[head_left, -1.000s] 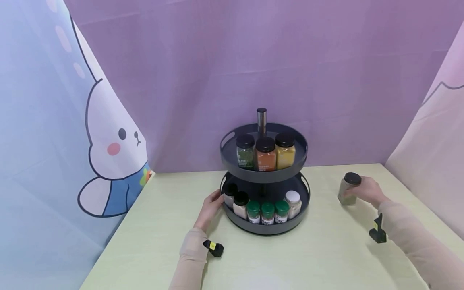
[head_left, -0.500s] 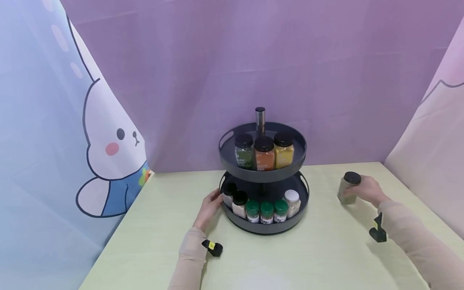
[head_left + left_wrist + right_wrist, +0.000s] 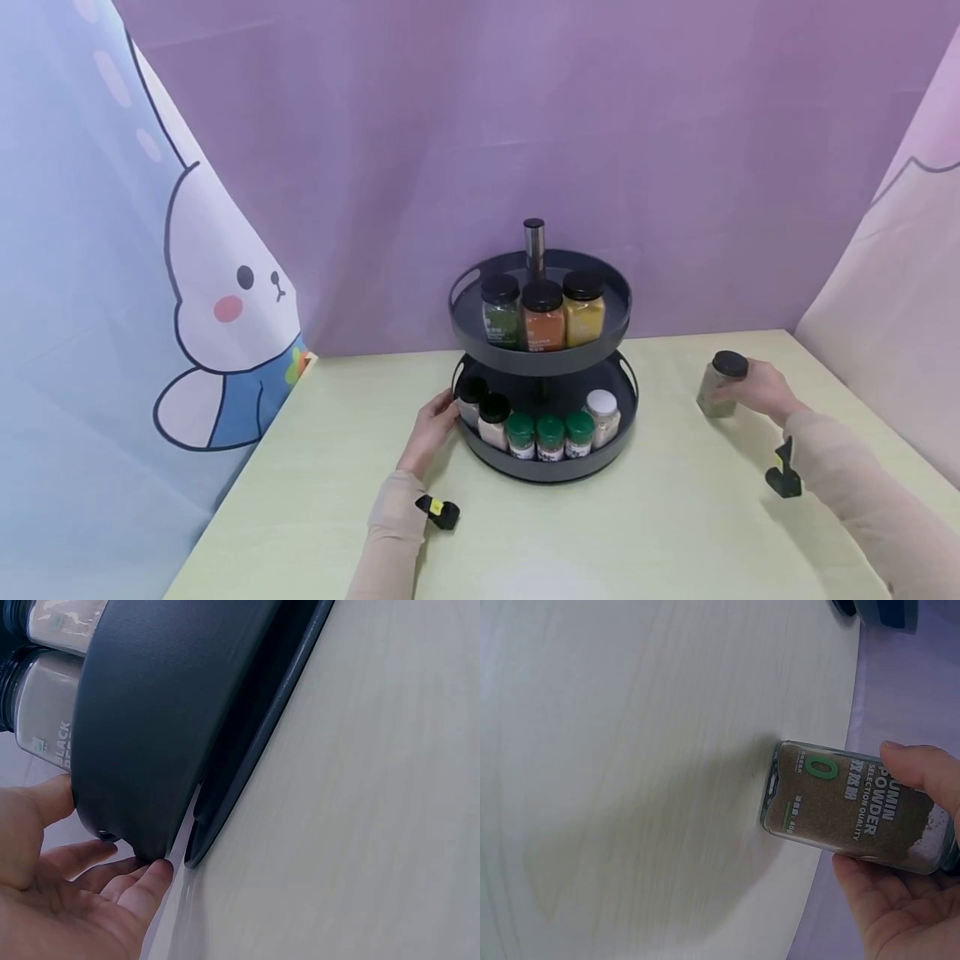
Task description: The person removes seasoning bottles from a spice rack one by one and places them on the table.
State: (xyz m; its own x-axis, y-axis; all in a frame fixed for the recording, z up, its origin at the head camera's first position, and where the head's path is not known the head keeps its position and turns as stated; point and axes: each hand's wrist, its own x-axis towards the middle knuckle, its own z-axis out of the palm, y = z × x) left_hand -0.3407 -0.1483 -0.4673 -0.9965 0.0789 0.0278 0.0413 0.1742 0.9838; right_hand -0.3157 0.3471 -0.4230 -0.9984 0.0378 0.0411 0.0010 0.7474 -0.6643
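Note:
A dark grey two-tier spice rack (image 3: 555,471) stands on the table in the head view. My left hand (image 3: 431,435) holds the left edge of its lower tray; in the left wrist view, the thumb (image 3: 54,799) is at the top edge and the fingers (image 3: 146,889) are against the outside and underside. To the right of the rack, my right hand (image 3: 761,389) grips a black-lidded jar of cumin powder (image 3: 832,802) between thumb and fingers. Brown powder fills most of the jar. Whether its base touches the table cannot be told.
The upper tray carries green (image 3: 501,321), orange (image 3: 543,329) and yellow (image 3: 585,321) spice jars. Below stand two black-lidded jars (image 3: 493,429), three green-capped shakers (image 3: 551,435) and a white-capped jar (image 3: 603,421). A purple curtain (image 3: 375,167) hangs behind the pale table (image 3: 600,533).
The head view has shifted slightly. Both hands keep their holds, the left on the rack and the right on the jar, with hardly any visible movement.

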